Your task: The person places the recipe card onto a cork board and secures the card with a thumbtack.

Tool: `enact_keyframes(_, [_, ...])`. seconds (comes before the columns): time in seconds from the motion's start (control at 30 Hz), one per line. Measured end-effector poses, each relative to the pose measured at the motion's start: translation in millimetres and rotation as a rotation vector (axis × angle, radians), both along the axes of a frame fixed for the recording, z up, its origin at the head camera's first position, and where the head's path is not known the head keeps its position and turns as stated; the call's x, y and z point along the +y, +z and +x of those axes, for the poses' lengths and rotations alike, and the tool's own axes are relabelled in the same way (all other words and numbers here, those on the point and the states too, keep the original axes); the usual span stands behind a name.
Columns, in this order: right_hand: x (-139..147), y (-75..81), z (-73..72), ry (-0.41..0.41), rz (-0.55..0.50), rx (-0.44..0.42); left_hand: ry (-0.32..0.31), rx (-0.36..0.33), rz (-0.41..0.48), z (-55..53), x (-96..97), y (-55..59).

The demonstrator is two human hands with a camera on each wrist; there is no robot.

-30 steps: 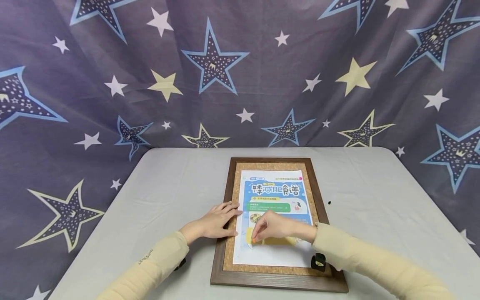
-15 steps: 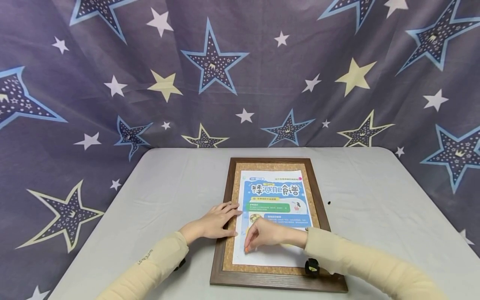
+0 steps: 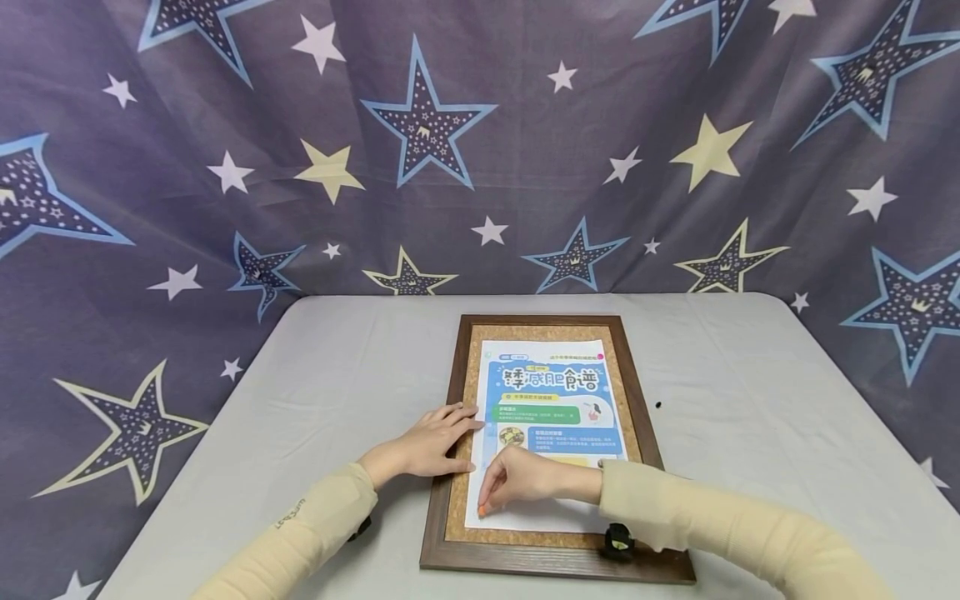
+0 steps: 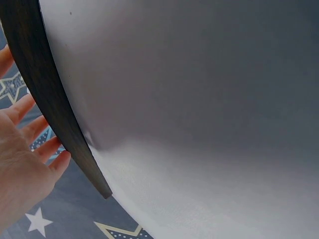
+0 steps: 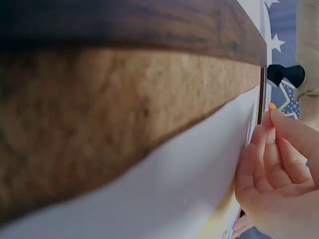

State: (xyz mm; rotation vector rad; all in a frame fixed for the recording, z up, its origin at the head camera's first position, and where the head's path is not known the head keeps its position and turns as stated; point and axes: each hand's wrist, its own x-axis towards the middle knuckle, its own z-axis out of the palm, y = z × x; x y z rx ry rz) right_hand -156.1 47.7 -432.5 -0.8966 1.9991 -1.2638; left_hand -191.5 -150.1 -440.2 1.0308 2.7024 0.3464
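Note:
A printed paper sheet (image 3: 553,377) with a blue heading lies on a cork board (image 3: 540,333) in a dark brown wooden frame (image 3: 555,562). My right hand (image 3: 517,477) pinches a small orange push pin (image 3: 482,511) between thumb and finger, at the sheet's lower left corner. In the right wrist view the orange head pokes out from the fingertips; its point is hidden. My left hand (image 3: 431,442) rests across the board's left edge, fingers spread onto the sheet's left margin. A pink push pin (image 3: 600,357) sits at the sheet's upper right corner.
The board lies on a table with a light grey cover (image 3: 360,358). A small black speck (image 3: 658,405) is on the cover right of the board. Behind hangs a star-patterned curtain (image 3: 480,167). A black wrist device (image 3: 618,540) hangs under the right sleeve.
My right hand has moved left and toward me with the orange push pin, from the yellow part of the print to the sheet's lower left corner. The left hand stays still.

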Motion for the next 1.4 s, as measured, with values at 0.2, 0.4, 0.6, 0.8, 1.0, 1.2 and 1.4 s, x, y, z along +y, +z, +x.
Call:
enact_keyframes(0.2, [-3.9,0.3,3.3,0.013,-0.009,0.010,0.004,-0.005,-0.003,1.2,0.1,0.4])
enact_keyframes(0.4, [-4.8,-1.9,4.8,0.009,0.004,0.009,0.004,-0.006,0.001,0.1,-0.2,-1.4])
enact_keyframes(0.6, [-5.7,-3.3,4.6,-0.002,0.002,0.010,0.002,-0.003,0.004,-0.1,-0.3,-1.0])
enact_keyframes(0.8, [-6.7,-4.0,5.6,-0.015,0.014,0.010,0.007,-0.002,0.000,0.1,-0.3,-1.1])
enact_keyframes(1.0, [-7.5,-4.7,6.0,-0.020,0.016,0.034,0.009,0.000,0.000,0.0,-0.5,-0.9])
enact_keyframes(1.2, [-8.5,-2.5,7.7,-0.040,0.034,0.063,0.006,0.000,0.001,0.6,-0.4,-0.8])
enact_keyframes(1.4, [-8.9,-3.5,8.3,-0.053,0.052,0.098,0.003,-0.001,0.002,0.9,-0.3,-1.1])
